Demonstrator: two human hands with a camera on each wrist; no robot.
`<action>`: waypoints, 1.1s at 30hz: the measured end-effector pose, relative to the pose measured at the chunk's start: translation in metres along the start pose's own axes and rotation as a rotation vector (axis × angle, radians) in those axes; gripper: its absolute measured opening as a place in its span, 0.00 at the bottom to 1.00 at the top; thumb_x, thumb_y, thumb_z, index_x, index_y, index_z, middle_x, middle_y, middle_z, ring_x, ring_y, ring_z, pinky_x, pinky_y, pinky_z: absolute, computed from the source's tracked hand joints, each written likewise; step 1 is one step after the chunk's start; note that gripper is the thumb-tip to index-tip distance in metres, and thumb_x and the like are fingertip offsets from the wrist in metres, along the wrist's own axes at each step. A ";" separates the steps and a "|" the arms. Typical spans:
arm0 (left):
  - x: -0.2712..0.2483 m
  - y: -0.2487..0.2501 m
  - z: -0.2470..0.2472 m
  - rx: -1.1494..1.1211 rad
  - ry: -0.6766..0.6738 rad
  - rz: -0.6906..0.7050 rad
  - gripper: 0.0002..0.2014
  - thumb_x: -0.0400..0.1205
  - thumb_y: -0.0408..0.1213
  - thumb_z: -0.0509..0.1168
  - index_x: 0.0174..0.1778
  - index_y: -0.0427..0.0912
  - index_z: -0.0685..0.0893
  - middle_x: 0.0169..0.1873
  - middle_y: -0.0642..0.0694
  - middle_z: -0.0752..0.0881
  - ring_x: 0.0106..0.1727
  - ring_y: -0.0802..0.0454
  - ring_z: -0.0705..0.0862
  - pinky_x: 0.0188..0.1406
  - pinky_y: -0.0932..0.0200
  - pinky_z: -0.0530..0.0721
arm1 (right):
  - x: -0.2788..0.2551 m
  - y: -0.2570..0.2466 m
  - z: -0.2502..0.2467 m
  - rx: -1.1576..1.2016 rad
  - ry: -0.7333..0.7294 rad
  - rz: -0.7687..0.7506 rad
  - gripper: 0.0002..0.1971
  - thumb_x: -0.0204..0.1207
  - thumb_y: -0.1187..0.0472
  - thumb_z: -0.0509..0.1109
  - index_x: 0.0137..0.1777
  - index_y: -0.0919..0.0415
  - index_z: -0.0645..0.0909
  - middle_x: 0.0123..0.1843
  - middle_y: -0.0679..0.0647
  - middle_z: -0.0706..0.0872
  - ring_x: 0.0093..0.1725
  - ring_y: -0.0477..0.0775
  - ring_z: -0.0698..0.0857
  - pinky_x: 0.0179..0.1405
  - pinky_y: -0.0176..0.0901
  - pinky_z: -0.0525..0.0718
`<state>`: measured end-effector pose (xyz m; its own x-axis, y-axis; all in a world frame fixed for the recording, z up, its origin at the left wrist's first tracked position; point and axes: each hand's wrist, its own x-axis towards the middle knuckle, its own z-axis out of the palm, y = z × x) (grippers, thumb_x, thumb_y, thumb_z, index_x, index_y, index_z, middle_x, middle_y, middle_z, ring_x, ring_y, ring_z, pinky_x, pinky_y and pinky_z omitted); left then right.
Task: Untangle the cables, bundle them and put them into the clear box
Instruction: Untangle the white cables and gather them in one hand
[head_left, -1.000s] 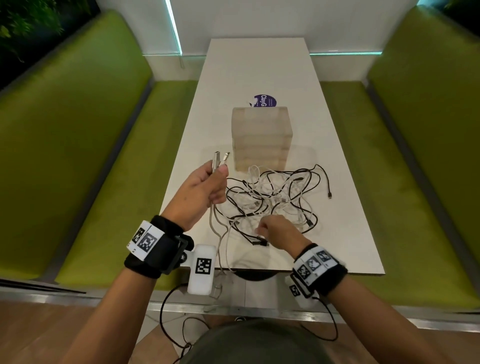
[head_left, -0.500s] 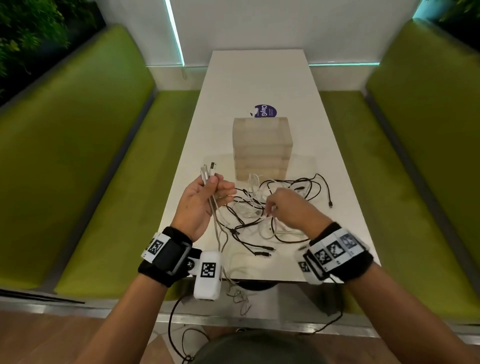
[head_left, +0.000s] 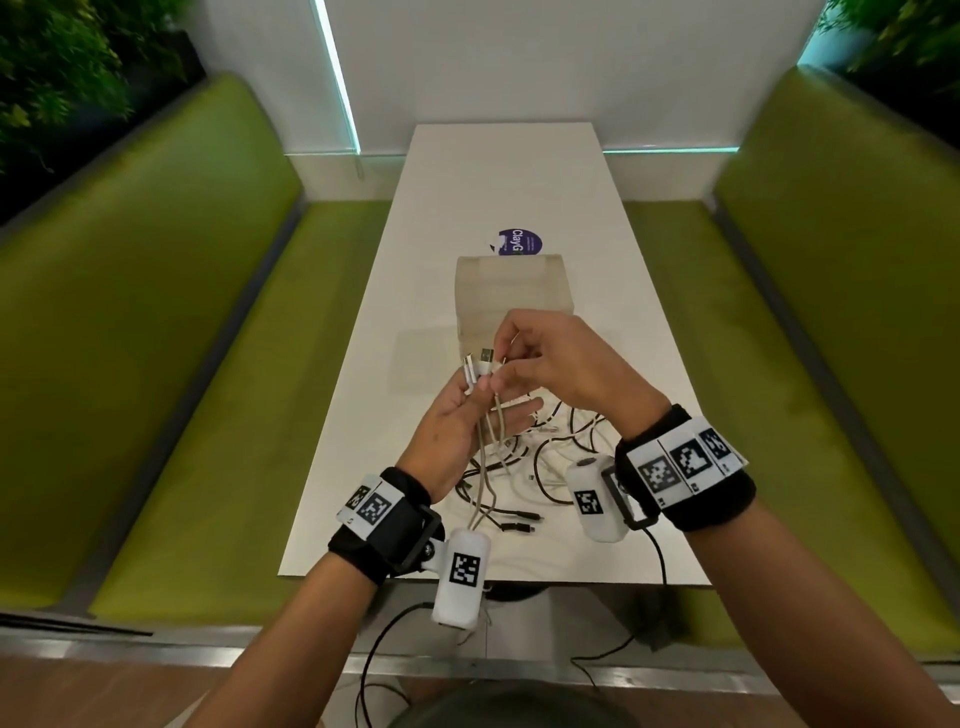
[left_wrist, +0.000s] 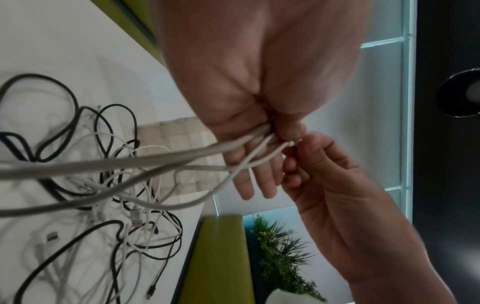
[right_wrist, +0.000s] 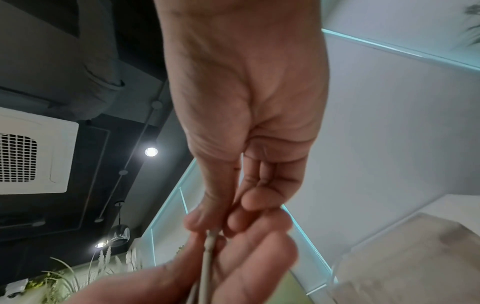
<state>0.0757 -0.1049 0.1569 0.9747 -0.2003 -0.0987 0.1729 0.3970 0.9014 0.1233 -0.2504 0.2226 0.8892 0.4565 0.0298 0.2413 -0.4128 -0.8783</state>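
Note:
A tangle of black and white cables (head_left: 550, 457) lies on the white table (head_left: 498, 176), just in front of the clear box (head_left: 511, 291). My left hand (head_left: 488, 405) is raised over the tangle, palm up, and its thumb pins several grey-white cable ends (head_left: 480, 364) against the fingers. Their cords hang down to the table (left_wrist: 135, 162). My right hand (head_left: 501, 364) meets it from the right and pinches one more white cable end (left_wrist: 291, 144) beside the left thumb. In the right wrist view the pinched cable (right_wrist: 207, 253) runs down between both hands.
A purple round sticker (head_left: 519, 243) lies behind the box. Green benches (head_left: 171, 364) flank the table on both sides. Black plug ends (head_left: 519, 522) lie near the table's front edge. The far half of the table holds nothing else.
My right hand has left the tangle and risen to the left hand, carrying a white cable end. The left hand has shifted right and opened its palm upward, still holding the ends.

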 end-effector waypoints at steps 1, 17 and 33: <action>-0.001 -0.001 -0.001 0.006 -0.017 -0.001 0.14 0.88 0.38 0.52 0.66 0.39 0.75 0.59 0.36 0.87 0.60 0.34 0.86 0.64 0.42 0.82 | 0.001 0.002 0.001 0.010 0.024 -0.009 0.10 0.66 0.67 0.79 0.43 0.64 0.80 0.35 0.60 0.88 0.36 0.58 0.90 0.42 0.51 0.87; -0.001 0.031 -0.010 -0.041 0.084 0.183 0.10 0.88 0.31 0.49 0.46 0.38 0.74 0.23 0.49 0.81 0.26 0.54 0.82 0.41 0.56 0.86 | 0.001 0.072 0.062 -0.096 -0.378 0.206 0.04 0.77 0.59 0.71 0.48 0.50 0.79 0.50 0.47 0.82 0.31 0.46 0.84 0.25 0.31 0.75; -0.014 0.085 -0.037 -0.171 0.188 0.432 0.11 0.88 0.35 0.51 0.42 0.42 0.73 0.23 0.54 0.72 0.21 0.61 0.62 0.22 0.67 0.61 | 0.027 0.157 0.021 -0.161 0.112 0.292 0.08 0.78 0.58 0.67 0.42 0.58 0.85 0.47 0.58 0.87 0.47 0.60 0.85 0.50 0.58 0.84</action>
<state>0.0823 -0.0349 0.2196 0.9683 0.1731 0.1802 -0.2469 0.5521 0.7964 0.1770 -0.2863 0.0758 0.9649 0.2151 -0.1509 0.0212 -0.6362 -0.7712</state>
